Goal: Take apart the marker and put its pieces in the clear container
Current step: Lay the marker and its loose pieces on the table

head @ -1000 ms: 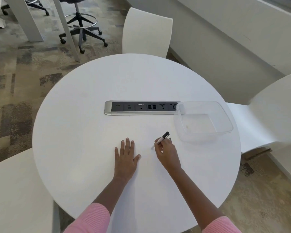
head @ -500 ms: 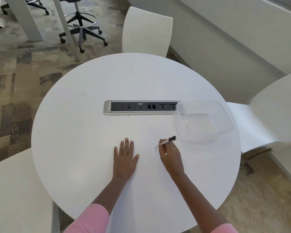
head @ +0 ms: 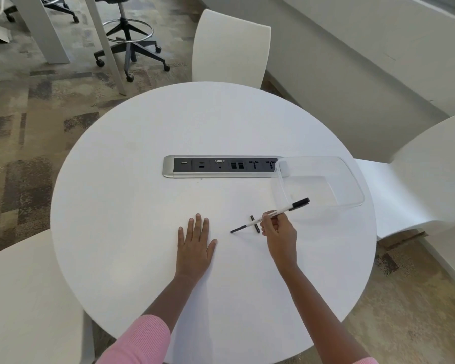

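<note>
Marker [head: 279, 212] pinched in your right hand [head: 280, 236], white barrel tilted, black end towards the clear container [head: 352, 179] just beyond that hand. Thin dark rod [head: 239, 229] runs on in line with it towards your left hand [head: 195, 243], which lies flat and relaxed on the tabletop [head: 142, 206]. Short black piece [head: 255, 224] lies crosswise by your right fingertips.
</note>
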`<state>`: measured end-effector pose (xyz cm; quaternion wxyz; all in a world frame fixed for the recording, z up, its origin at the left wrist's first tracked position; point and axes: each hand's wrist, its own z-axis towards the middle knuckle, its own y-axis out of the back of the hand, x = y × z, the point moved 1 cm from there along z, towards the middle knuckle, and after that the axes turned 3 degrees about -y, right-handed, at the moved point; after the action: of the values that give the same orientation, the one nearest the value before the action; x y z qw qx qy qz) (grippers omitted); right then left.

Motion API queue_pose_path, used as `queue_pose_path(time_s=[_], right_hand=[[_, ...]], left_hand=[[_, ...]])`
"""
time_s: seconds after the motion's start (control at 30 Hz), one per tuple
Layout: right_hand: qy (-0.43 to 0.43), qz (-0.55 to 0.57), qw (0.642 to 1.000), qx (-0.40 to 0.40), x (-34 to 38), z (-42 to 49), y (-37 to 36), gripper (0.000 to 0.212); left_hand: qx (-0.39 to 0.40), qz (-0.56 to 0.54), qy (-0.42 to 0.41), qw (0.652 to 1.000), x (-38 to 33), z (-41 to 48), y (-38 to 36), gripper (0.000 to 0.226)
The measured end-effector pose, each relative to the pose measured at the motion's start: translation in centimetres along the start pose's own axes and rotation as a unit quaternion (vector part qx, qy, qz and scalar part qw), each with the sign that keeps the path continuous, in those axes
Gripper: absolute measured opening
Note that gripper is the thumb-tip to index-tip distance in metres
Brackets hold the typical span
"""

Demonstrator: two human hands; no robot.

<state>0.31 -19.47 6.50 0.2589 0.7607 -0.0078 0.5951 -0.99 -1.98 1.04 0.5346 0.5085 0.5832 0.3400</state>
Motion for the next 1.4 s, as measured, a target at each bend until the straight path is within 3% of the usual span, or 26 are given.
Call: queue_pose_path(time_s=[0.1, 0.3, 0.47, 0.6, 0.77, 0.93, 1.07, 1.27, 1.4], right_hand=[[0.025, -0.019, 1.000, -0.001, 0.8, 0.3, 0.5, 0.011], [0.083, -0.037, 0.996, -0.015, 3.0, 0.9, 1.2, 0.012], [0.079, -0.082, 0.993, 0.020, 3.4, 1.1, 0.5, 0.014], [0.045, -0.155, 0.982, 0.093, 2.7, 0.8, -0.7, 0.014], [0.027, -0.263, 0.951, 0.162, 1.3, 0.0, -3.0, 0.022], [0.017, -0.300, 0.934, 0.196, 0.9, -1.1, -5.5, 0.024], [0.013, -0.324, 0.923, 0.206, 0.8, -1.6, -7.2, 0.025], [0.009, -0.345, 0.917, 0.201, 0.8, -2.0, -8.8, 0.023], [0.018, -0.361, 0.911, 0.200, 0.7, -2.1, -9.5, 0.021]], left_hand=[[0.002, -0.003, -0.005, 1.000, -0.1, -0.1, 0.0, 0.060], [0.000, 0.007, -0.002, 1.000, 0.0, -0.1, 0.0, 0.078], [-0.016, 0.019, -0.014, 1.000, 0.0, -0.1, 0.1, 0.055], [-0.059, 0.022, -0.028, 0.998, 0.1, 0.1, -0.2, 0.046], [-0.018, 0.017, -0.022, 0.999, 0.5, 0.1, -0.3, 0.063], [-0.012, 0.011, -0.024, 1.000, 1.1, 0.2, -0.5, 0.058], [-0.022, 0.010, -0.013, 1.000, 1.5, 0.3, -0.5, 0.074], [-0.031, -0.002, -0.021, 0.999, 1.9, 0.4, -0.6, 0.065], [-0.049, -0.001, -0.027, 0.998, 2.3, 0.4, -0.5, 0.072]])
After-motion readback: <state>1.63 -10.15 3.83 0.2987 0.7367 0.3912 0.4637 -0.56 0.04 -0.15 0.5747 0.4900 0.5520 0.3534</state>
